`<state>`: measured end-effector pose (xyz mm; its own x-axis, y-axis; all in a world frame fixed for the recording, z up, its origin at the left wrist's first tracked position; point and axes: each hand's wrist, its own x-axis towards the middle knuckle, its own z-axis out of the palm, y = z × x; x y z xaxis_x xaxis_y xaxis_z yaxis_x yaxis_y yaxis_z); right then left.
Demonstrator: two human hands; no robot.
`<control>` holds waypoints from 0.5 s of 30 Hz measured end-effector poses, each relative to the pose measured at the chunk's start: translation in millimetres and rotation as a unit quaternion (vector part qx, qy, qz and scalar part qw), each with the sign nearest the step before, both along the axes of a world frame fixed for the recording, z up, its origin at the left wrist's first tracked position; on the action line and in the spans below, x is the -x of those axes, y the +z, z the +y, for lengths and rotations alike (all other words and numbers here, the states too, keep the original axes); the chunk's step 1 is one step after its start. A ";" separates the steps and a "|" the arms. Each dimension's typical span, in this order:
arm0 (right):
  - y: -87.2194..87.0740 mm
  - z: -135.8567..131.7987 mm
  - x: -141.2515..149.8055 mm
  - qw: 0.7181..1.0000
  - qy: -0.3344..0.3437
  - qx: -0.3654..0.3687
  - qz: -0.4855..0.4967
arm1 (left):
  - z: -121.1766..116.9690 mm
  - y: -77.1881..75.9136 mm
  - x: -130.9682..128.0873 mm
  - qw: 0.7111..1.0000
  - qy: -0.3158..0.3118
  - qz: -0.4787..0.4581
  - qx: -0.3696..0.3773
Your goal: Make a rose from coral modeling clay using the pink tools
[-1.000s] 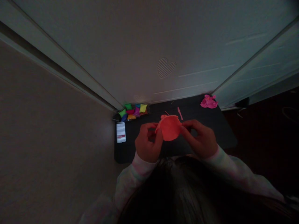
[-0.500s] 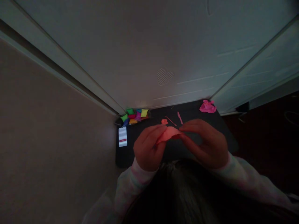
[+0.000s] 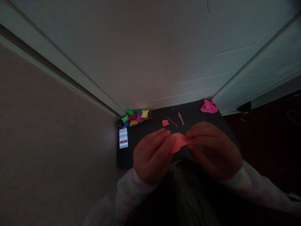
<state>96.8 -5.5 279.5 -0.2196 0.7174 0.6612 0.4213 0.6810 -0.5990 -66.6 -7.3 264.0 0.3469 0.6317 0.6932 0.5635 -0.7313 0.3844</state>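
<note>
A pale wall (image 3: pixel 131 47) rises behind the dark tabletop (image 3: pixel 192 114), and over the near side of the tabletop are the two hands, sleeves at the wrists. The right hand (image 3: pixel 213 150) pinches one edge of an orange sheet between thumb and fingertips; the left hand (image 3: pixel 150 160) has the opposite edge, thumb pressed against it, the other fingers curled close together. Next in size are the coloured packets (image 3: pixel 133 122), bunched at the tabletop's far left corner. The sheet (image 3: pixel 179 142) itself is held between the hands, apparently clear of the tabletop, slightly bowed, with an uneven lower edge. It looks like modelling clay, so I would judge it light, soft and limp, perhaps a little tacky rather than slippery, and apt to stretch, dent or tear under a hard pinch or pull. Opposite edges are the best hold, with the flats of the fingers spreading the load and the thin middle left alone. A pink clay piece (image 3: pixel 209 107) sits at the far right corner, and a phone (image 3: pixel 123 138) lies just below the packets. Smallest are a pink knife (image 3: pixel 181 118), an orange lump (image 3: pixel 165 123) and, between those two, a thin stick (image 3: pixel 172 121).
</note>
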 end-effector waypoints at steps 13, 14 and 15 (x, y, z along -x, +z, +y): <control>-6.7 1.0 1.5 1.000 0.002 0.021 -0.021 | 3.0 -0.9 -9.0 0.999 0.005 -0.018 0.037; -8.4 1.4 1.4 0.999 0.000 0.034 -0.021 | 3.8 -1.3 -10.0 0.999 0.007 -0.023 0.044; -10.3 1.9 1.3 0.999 -0.006 0.049 -0.020 | 4.4 -1.7 -10.9 0.998 0.009 -0.029 0.054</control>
<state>95.5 -3.5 269.2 -0.2351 0.7808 0.5788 0.4547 0.6147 -0.6446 -55.7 -2.9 262.3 0.2960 0.7093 0.6397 0.5515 -0.6737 0.4918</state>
